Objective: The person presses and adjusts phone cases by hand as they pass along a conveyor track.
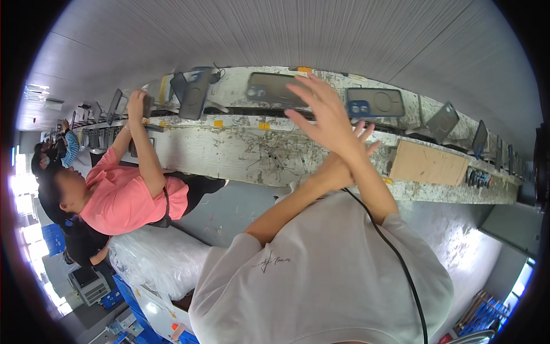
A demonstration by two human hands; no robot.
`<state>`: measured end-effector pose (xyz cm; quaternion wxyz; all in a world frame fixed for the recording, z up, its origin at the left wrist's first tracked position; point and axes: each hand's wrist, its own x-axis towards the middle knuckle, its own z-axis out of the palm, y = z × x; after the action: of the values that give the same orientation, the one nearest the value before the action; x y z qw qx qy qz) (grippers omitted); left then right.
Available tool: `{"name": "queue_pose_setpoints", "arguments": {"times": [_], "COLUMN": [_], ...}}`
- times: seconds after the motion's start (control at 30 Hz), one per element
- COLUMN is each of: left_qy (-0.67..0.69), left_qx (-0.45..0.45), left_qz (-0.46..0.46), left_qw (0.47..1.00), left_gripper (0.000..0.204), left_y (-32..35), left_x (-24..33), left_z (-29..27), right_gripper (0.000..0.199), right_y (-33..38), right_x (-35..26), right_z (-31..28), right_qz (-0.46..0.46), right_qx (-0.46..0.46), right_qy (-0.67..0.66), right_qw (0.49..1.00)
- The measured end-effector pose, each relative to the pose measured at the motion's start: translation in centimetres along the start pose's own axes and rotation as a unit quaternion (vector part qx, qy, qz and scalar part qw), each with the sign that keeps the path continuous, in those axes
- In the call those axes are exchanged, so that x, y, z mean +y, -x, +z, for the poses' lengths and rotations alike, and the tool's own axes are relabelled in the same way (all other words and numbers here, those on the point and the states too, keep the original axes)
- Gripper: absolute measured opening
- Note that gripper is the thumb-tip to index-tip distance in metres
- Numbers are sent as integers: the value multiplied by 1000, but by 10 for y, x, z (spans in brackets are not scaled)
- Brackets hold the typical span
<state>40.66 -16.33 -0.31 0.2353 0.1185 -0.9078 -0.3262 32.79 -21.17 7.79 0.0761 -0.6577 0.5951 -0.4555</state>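
Head view: long scuffed conveyor bench (229, 152) runs across the frame, its near edge bending w/ the lens; grey floor between bench and my body is open room. I count roughly 4 flat dark phone cases close ahead on the belt: one grey case (274, 89) just past my fingers, one case w/ a blue camera block (375, 102) to the right, one tilted case (443, 121) further right, and one held-up case (196, 92) at left. More small ones toward both ends, too small to count. One brown cardboard sheet (428, 163) lies on the bench's near side at right.

My forearms cross at the wrists. Left hand (327, 114) is raised, fingers spread wide apart, holding nothing, hovering over the belt beside the grey case; can't tell if it touches. Right hand (338, 166) sits under the crossed arm, mostly hidden, so I can't tell its grip.

One co-worker in a pink shirt (126, 198) stands at left, hand (136, 103) up on the bench. Black cable (395, 252) runs down my white shirt.
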Motion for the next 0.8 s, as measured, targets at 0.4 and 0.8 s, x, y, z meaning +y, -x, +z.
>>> {"name": "queue_pose_setpoints", "arguments": {"times": [0.4,0.8], "left_qy": [-195,-268], "left_qx": [348,137], "left_qz": [-139,-102], "left_qw": [906,948], "left_gripper": [40,83], "left_y": [13,-63], "left_x": [-99,-51], "left_z": [-171,-57], "right_gripper": [72,37], "right_y": [45,79], "right_x": [101,82], "right_z": [-41,-123], "right_qz": [179,126], "right_qx": [33,212], "right_qy": [403,141], "right_qw": [897,959]}}
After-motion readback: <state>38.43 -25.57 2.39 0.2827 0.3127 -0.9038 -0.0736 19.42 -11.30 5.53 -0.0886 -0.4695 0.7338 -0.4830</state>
